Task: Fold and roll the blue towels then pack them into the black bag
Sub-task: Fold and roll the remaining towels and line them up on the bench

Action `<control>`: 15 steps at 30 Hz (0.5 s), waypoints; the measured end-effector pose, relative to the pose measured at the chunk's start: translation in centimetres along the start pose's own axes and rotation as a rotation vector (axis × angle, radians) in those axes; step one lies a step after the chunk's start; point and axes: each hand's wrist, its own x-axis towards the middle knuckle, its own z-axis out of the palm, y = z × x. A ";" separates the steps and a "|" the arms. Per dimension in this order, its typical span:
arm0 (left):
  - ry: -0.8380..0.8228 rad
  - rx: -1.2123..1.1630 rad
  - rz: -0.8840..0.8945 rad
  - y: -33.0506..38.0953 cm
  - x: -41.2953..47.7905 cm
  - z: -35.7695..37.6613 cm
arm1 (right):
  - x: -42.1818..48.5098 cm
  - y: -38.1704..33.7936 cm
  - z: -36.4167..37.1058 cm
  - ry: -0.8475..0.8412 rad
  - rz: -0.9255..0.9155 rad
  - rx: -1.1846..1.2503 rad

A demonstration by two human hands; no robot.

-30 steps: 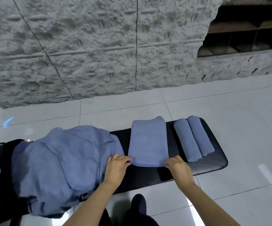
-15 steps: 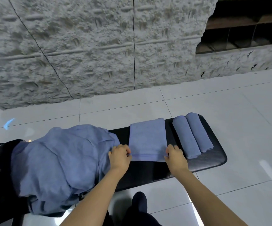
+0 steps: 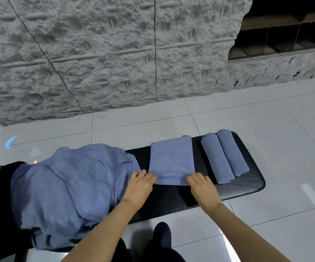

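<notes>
Wall [image 3: 115, 53]: rough grey stone with thin dark seams, standing beyond the desk's far side.
Floor [image 3: 285, 114]: pale glossy tiles, running under and around the desk.
Desk [image 3: 247, 188]: a long black padded top with a rounded right end. It crosses the view from left to right.
Heap of blue towels [image 3: 67, 186]: a loose, crumpled pile that covers the left half of the desk and hangs over its near edge.
Black bag [image 3: 1, 176]: at the desk's left end, partly hidden behind the heap. A metal ring shows on it.
Folded towel [image 3: 171, 159]: a flat blue rectangle lying across the middle of the desk. Its near edge is turned into a narrow band.
Rolled towels: two blue rolls, one [image 3: 216, 159] touching the other [image 3: 232, 152], side by side on the right part of the desk.
Left hand [image 3: 139, 186]: over the desk's middle, fingers stretched forward and only slightly bent. Its tips press on the near left corner of the folded towel.
Right hand [image 3: 203, 188]: over the desk's middle, fingers likewise nearly straight. Its tips rest on the near right corner of the folded towel.
</notes>
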 end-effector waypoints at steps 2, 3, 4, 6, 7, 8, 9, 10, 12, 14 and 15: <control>-0.028 -0.071 -0.072 0.1 0.6 -1.0 | 0.5 -0.4 -0.6 -0.025 0.087 0.090; -0.037 -0.104 -0.111 0.0 0.7 -1.4 | 0.7 -0.4 -1.0 -0.039 0.131 0.143; -0.054 -0.157 -0.141 -0.1 0.8 -1.8 | 1.0 -0.3 -1.4 -0.073 0.181 0.210; -0.169 -0.298 -0.241 -0.4 1.2 -2.3 | 1.3 0.5 -2.0 -0.222 0.240 0.318; -0.245 -0.376 -0.292 -0.8 1.5 -2.5 | 1.4 0.9 -2.4 -0.324 0.236 0.375; -0.337 -0.460 -0.351 -1.0 1.8 -2.8 | 1.6 1.4 -2.6 -0.401 0.232 0.424; -0.421 -0.553 -0.403 -1.3 2.2 -3.0 | 1.8 1.8 -2.6 -0.458 0.248 0.475; -0.487 -0.618 -0.437 -1.4 2.6 -3.2 | 2.1 2.1 -2.6 -0.494 0.270 0.508; -0.505 -0.658 -0.504 -1.4 3.0 -3.3 | 2.7 2.1 -2.7 -0.500 0.317 0.563; -0.373 -0.610 -0.551 -1.0 3.3 -3.0 | 3.1 1.9 -2.0 -0.422 0.353 0.541; -0.278 -0.554 -0.545 -0.8 3.5 -2.6 | 3.3 1.8 -1.6 -0.353 0.357 0.493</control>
